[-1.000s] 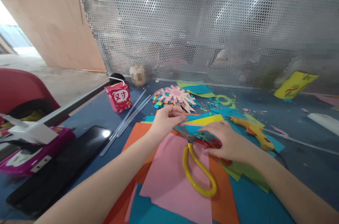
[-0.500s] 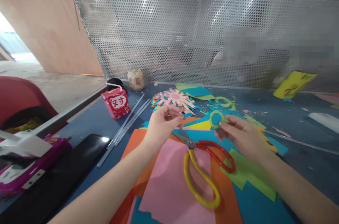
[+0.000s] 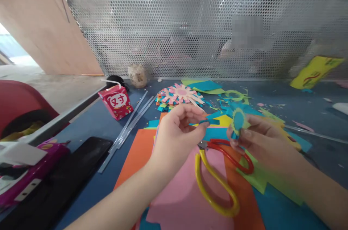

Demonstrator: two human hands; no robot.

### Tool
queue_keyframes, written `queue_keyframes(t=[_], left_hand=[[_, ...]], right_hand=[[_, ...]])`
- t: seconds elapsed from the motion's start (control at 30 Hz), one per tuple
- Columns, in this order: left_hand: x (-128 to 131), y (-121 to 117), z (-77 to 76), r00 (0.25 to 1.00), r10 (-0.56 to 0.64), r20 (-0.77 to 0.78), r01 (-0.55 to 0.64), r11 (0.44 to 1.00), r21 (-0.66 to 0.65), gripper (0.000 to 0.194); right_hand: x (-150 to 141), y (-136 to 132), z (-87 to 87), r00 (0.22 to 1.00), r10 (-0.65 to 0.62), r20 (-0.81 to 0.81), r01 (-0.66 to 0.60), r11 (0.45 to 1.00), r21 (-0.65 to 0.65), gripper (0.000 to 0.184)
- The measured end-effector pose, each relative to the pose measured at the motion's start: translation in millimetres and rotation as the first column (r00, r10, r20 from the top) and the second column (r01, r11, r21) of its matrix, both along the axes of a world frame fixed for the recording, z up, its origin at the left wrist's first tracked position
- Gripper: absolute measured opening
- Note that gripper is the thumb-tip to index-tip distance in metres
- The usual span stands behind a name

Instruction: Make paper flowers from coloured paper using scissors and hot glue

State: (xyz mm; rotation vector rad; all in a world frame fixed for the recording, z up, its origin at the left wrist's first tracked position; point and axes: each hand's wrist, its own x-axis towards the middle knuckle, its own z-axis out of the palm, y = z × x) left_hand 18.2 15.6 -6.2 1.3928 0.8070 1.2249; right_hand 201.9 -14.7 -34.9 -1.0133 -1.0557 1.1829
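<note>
Between the thumb and fingers of my left hand is a small blue paper strip, pointing right. My right hand pinches a little paper flower with a blue centre and a yellow-green and blue fringe. Below both hands lie scissors with one red and one yellow handle; my left hand covers their blades. Under the scissors is a pink paper sheet on top of orange paper. Fringed paper flowers are piled beyond my left hand.
To the left stand a red drink carton, clear glue sticks, a black phone and a purple power strip. A yellow glue gun lies partly behind my right hand. A perforated metal panel borders the back.
My right hand has left the scissors area and lifted the small paper flower, turning it. My left hand has come nearer with a blue strip now visible in its fingers.
</note>
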Motion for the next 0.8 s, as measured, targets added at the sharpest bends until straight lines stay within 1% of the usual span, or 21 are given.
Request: queue_keyframes(t=[0.13,0.27,0.4,0.6,0.73,0.8], left_hand=[[0.8,-4.1,3.0,0.999,-0.028,0.047,0.030,0.999,-0.044,0.013],[3.2,-7.2,3.6,0.993,-0.066,0.102,0.081,0.985,-0.154,0.013],[5.0,-8.2,2.4,0.982,-0.078,0.170,0.116,0.966,-0.229,0.015],[5.2,-9.2,-0.8,0.974,-0.080,0.210,0.130,0.962,-0.239,0.016],[6.9,-11.9,-0.5,0.971,-0.080,0.225,0.146,0.945,-0.294,0.017],[7.9,-13.0,-0.1,0.968,-0.071,0.240,0.143,0.945,-0.295,0.017]], right_hand=[[-1.5,-3.5,0.9,0.999,0.006,0.041,-0.007,0.999,0.036,0.022],[-3.7,-4.6,3.1,0.995,0.026,0.093,-0.030,0.998,0.048,0.020],[-4.2,-3.4,2.8,0.993,0.019,0.113,-0.028,0.997,0.078,0.018],[-2.9,-2.3,-1.8,0.991,0.038,0.132,-0.050,0.995,0.088,0.014],[-1.5,-2.0,-4.1,0.991,0.020,0.136,-0.031,0.997,0.076,0.016],[-0.4,-2.1,-5.1,0.990,0.013,0.140,-0.023,0.997,0.068,0.017]])
